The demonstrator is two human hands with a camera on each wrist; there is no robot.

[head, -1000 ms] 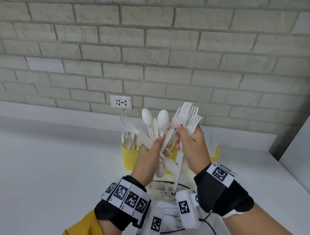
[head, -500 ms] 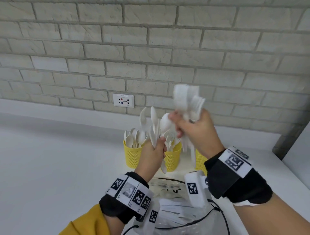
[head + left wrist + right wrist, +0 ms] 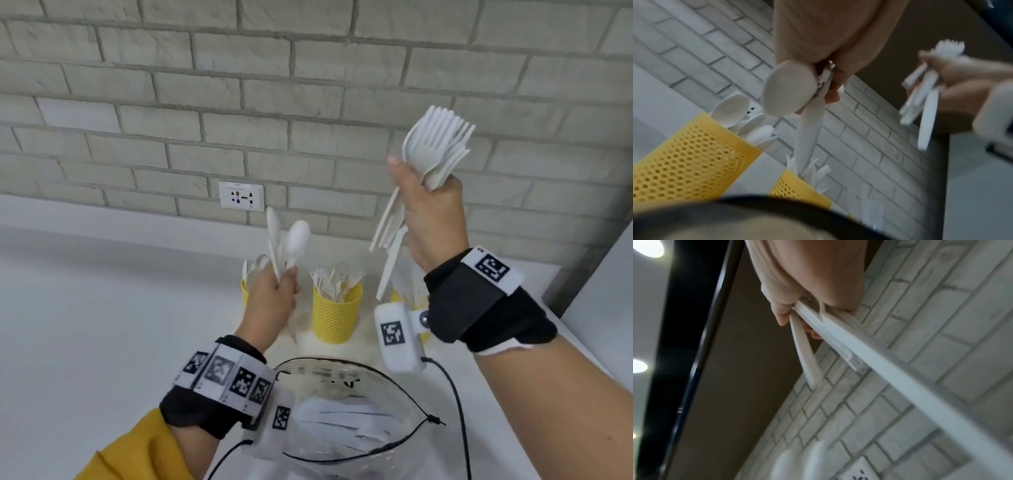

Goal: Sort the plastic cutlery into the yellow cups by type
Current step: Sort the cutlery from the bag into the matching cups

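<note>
Left cup (image 3: pixel 244 291): yellow, holds spoons, mostly behind the left hand (image 3: pixel 272 301). Left hand: grips a few spoons (image 3: pixel 289 245), bowls up, raised above that cup. Middle cup (image 3: pixel 337 317): yellow, holds forks. Right hand (image 3: pixel 433 219): clenched round a bundle of forks (image 3: pixel 436 145), tines up, high above the right cup (image 3: pixel 397 296), mostly hidden.

Yellow sleeve (image 3: pixel 137 452), black wristbands (image 3: pixel 479 308) bearing square-patterned tags.
</note>
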